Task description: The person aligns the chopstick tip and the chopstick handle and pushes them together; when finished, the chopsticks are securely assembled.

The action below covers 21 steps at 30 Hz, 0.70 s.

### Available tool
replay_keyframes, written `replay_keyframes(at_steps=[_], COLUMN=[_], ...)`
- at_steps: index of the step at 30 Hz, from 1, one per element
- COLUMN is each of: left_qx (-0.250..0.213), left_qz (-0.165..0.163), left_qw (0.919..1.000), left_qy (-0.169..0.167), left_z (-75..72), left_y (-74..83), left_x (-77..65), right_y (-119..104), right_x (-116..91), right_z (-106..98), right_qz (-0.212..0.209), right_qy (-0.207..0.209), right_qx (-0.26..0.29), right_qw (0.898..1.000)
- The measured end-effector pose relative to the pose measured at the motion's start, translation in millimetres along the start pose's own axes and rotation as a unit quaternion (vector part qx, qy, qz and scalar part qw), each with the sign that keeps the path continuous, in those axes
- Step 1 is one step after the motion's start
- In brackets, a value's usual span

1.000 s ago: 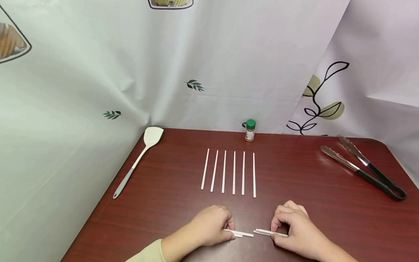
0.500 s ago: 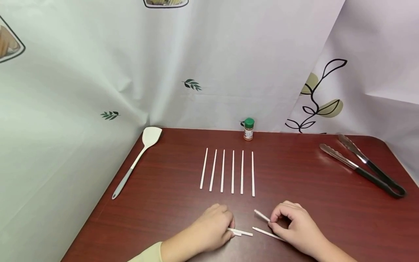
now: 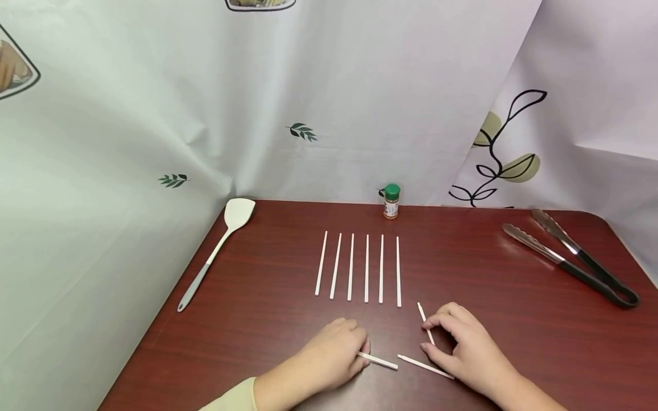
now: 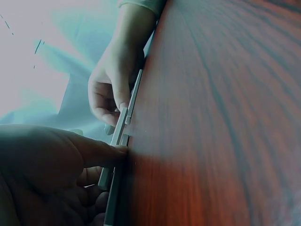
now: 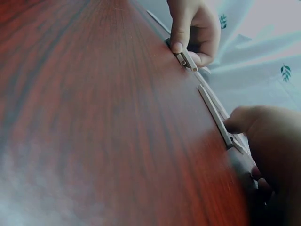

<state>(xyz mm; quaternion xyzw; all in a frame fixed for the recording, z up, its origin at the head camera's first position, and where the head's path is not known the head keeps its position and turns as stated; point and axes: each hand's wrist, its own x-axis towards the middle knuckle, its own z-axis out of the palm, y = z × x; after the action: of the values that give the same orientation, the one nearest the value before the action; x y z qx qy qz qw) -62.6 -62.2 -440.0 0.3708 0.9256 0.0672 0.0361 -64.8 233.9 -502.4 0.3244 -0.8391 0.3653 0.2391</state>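
My left hand [image 3: 331, 355] pinches white chopsticks [image 3: 380, 361] low over the table; the left wrist view shows two of them, thumb on top. To the right, my right hand [image 3: 465, 345] has its thumb and index finger spread, the index fingertip at a slanted chopstick [image 3: 421, 313]. Another chopstick [image 3: 424, 366] lies beneath the right thumb, its narrow stepped end pointing left. Beyond both hands, several white chopsticks [image 3: 366, 268] lie side by side in a row. The right hand's other fingers are mostly hidden.
A white spatula [image 3: 238, 214] with a grey handle lies along the table's left edge. Metal tongs [image 3: 570, 258] with black handles lie spread at the right. A green-capped spice jar [image 3: 391, 202] stands at the back, before a white patterned sheet [image 3: 360, 103].
The right hand has moved up and away, separating one chopstick from the pair and turning it steeper; its thumb and index finger have parted. The left hand has barely moved.
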Motion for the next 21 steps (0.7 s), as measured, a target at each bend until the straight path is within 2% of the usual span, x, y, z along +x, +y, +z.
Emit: replay_keyframes(at_steps=[8,15,18,21], left_qx=[-0.007,-0.012,-0.022,-0.045], left_qz=[0.019,0.042,0.054,0.06], left_qw=[0.9998,0.999,0.9981,0.9965], left_qy=[0.009,0.013,0.021,0.037], left_z=[2.2,5.0,5.6,6.9], left_y=[-0.2,0.7,-0.6,-2.5], left_x=[3.9,5.5,5.4,5.2], right_y=[1.3,-4.6,-7.5,-8.5], right_x=[0.6,2.1,1.7,2.4], right_z=[0.1,-4.4,-4.8,-2.6], right_qz=[-0.001,0.014,0.019,0.0], right_qy=[0.005,-0.023,-0.029,-0.026], right_qx=[0.002,-0.03,-0.015,0.023], right_qw=[1.0,0.999,0.999,0.999])
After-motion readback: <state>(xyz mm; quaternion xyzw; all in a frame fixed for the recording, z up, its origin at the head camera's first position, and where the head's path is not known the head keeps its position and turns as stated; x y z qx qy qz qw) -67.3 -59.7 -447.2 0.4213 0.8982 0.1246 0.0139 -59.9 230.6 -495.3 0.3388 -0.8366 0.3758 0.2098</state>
